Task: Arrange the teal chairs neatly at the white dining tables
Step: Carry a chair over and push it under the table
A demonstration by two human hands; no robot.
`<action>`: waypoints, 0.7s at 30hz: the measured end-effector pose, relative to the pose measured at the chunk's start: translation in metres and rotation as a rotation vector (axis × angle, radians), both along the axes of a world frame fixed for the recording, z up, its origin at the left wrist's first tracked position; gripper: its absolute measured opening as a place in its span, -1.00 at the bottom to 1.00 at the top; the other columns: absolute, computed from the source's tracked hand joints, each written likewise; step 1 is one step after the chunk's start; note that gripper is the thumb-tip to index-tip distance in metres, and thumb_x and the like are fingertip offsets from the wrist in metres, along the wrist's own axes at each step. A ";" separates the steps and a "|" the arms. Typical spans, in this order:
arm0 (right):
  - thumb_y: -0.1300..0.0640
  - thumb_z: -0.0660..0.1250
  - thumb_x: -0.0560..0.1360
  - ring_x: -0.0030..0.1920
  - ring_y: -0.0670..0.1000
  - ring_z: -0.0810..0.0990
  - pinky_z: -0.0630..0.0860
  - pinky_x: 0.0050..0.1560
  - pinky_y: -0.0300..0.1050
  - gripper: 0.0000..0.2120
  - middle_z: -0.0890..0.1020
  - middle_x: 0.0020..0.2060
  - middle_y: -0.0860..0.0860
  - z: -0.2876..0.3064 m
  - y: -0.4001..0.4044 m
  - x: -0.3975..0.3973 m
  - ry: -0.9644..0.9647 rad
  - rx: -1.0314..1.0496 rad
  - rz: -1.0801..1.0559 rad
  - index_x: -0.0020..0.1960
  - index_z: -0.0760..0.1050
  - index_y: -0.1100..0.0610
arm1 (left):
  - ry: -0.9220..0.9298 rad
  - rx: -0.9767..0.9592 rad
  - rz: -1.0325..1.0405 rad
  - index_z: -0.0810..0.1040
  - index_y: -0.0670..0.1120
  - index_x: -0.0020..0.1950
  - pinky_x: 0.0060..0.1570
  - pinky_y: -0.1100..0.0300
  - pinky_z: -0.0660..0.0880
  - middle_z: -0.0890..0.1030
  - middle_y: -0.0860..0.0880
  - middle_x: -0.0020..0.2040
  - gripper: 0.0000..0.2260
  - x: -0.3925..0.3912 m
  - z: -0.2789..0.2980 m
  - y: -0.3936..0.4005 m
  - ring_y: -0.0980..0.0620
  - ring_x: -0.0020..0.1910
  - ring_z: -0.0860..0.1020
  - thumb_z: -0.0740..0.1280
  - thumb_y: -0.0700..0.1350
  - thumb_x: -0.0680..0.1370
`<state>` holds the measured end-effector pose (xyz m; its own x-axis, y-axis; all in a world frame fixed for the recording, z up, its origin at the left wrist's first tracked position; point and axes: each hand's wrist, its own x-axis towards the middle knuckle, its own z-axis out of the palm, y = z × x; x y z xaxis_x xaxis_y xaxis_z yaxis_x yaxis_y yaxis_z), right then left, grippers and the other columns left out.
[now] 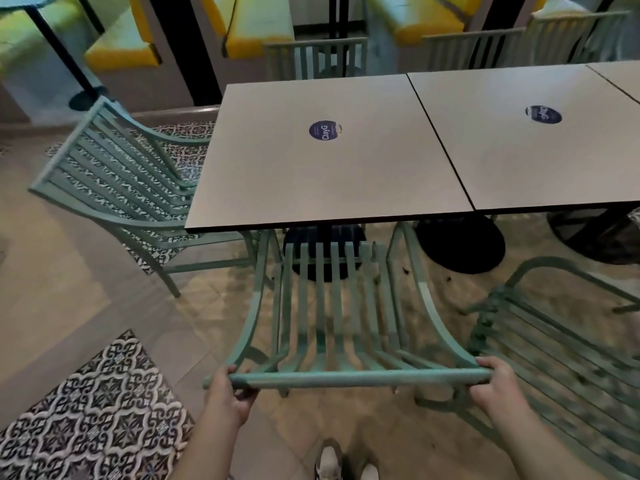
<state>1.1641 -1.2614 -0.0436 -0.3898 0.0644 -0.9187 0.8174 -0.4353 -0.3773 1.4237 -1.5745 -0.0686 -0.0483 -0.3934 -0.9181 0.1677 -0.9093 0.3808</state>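
A teal chair (332, 317) stands at the near edge of a white table (277, 174), its front tucked beneath; the left hand (227, 393) and right hand (497, 384) grip opposite ends of its top rail. A round blue sticker (325, 130) on the table reads "ClayG". Another teal chair (114, 188) sits at the table's left end, apparently angled.

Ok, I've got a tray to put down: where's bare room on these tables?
The near white square tabletop is bare all around its round blue sticker, and so is the adjoining white tabletop. The floor is crowded: teal slatted metal chairs sit at the left end, in both hands and at right.
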 end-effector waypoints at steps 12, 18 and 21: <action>0.15 0.31 0.48 0.05 0.18 0.54 0.48 0.13 0.15 -0.59 0.50 0.21 0.15 -0.013 -0.022 -0.031 0.093 0.042 0.017 0.31 0.40 0.16 | 0.032 -0.030 -0.084 0.45 -0.17 0.32 -0.45 -0.07 0.60 0.48 -0.28 0.22 -0.62 -0.017 0.004 -0.017 -0.25 -0.06 0.54 0.30 -0.01 0.57; 0.16 0.27 0.52 0.14 0.20 0.51 0.48 0.21 0.16 -0.57 0.45 0.23 0.19 -0.013 -0.032 -0.038 0.055 0.055 0.074 0.37 0.34 0.18 | 0.036 -0.044 -0.111 0.41 -0.18 0.23 -0.44 -0.04 0.60 0.46 -0.24 0.00 -0.76 -0.027 0.009 -0.023 -0.23 -0.14 0.51 0.20 -0.13 0.59; 0.17 0.25 0.53 0.09 0.18 0.52 0.48 0.18 0.11 -0.67 0.45 0.27 0.17 -0.015 -0.041 -0.047 0.062 0.048 0.071 0.28 0.36 0.21 | 0.016 -0.063 -0.121 0.42 -0.22 0.15 -0.47 -0.05 0.60 0.46 -0.26 0.01 -0.81 -0.036 0.012 -0.032 -0.24 -0.14 0.51 0.19 -0.15 0.59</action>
